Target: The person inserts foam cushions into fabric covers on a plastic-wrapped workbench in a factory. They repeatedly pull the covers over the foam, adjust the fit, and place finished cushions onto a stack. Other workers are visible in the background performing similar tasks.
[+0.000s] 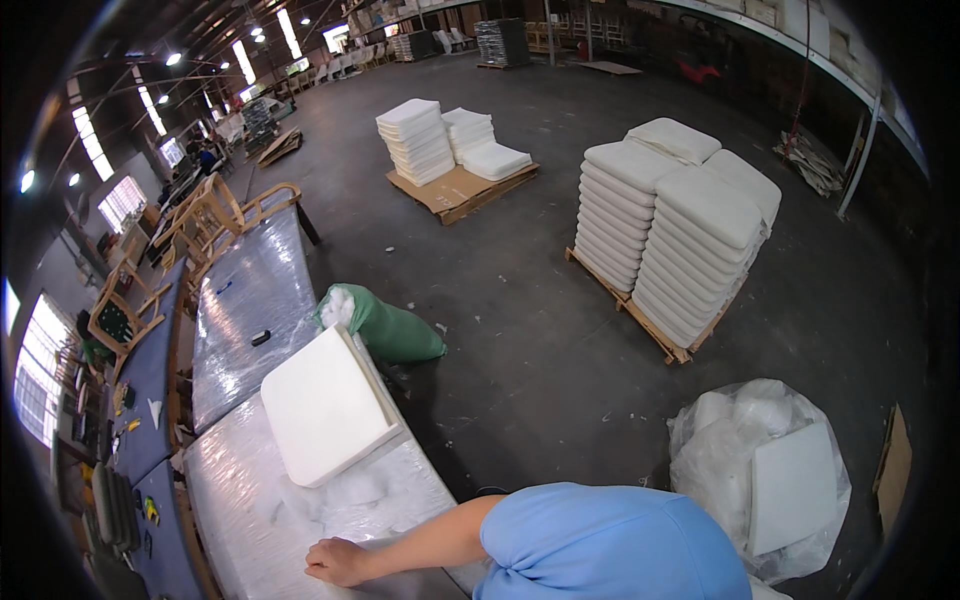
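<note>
My right hand (pixel 336 562) rests low over the near end of a plastic-wrapped table (pixel 235 500). Its fingers are curled in, and the inside of the palm is hidden, so I cannot tell what it holds, if anything. The bare forearm comes out of a light blue sleeve (pixel 610 545). Beyond the hand, a stack of white foam cushion pads (pixel 328 405) lies on the table, apart from my fingers. Loose white stuffing fibre (pixel 355 487) is scattered between the pads and my hand. My left hand is out of view.
A green sack (pixel 390 328) of white fibre stands against the table. Cushion stacks (pixel 690 235) on a pallet (pixel 650 322) and foam sheets (pixel 415 143) on cardboard (pixel 455 200) stand on the floor. A clear plastic bag (pixel 710 455) lies right; wooden chair frames (pixel 205 215) stand left.
</note>
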A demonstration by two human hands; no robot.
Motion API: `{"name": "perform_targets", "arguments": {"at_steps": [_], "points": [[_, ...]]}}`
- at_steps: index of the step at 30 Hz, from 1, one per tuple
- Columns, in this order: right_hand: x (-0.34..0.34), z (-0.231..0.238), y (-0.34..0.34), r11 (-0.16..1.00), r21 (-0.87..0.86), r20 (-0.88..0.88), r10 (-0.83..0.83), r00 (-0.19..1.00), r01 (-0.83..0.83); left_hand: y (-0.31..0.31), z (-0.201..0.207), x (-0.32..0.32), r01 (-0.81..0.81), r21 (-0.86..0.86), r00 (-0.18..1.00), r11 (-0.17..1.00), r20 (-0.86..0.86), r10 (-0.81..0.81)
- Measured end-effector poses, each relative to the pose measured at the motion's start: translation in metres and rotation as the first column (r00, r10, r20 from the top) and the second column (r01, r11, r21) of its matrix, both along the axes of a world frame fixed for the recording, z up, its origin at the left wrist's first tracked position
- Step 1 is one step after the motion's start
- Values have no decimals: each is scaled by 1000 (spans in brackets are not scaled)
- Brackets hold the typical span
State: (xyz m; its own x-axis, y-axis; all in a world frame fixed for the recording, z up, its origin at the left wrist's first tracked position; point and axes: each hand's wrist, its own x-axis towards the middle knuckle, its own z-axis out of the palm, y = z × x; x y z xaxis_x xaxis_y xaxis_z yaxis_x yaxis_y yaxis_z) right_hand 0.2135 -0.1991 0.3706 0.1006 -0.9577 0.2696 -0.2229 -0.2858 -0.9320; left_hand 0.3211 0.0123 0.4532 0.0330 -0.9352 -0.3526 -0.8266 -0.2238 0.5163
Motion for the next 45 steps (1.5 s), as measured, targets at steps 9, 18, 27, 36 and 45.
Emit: {"name": "perform_targets", "arguments": {"at_steps": [9, 18, 27, 36, 45], "points": [[2, -1, -11, 993, 79, 23, 84, 996, -85, 26, 10, 46, -56, 3, 998, 998, 1, 56], [-34, 5, -1, 959, 191, 230, 166, 959, -212, 34, -3, 15, -263, -18, 963, 965, 52, 263], [-12, -41, -28, 947, 62, 480, 248, 841, -315, -70, -40, -3, 304, -607, 935, 734, 339, -106], [-36, -53, -27, 919, 237, 553, 139, 821, -315, -125, -6, -43, 133, -212, 940, 968, 336, -56], [-45, -76, -29, 879, 303, 561, 147, 814, -368, -146, -3, -49, 17, -16, 965, 1000, 261, -12]]}}
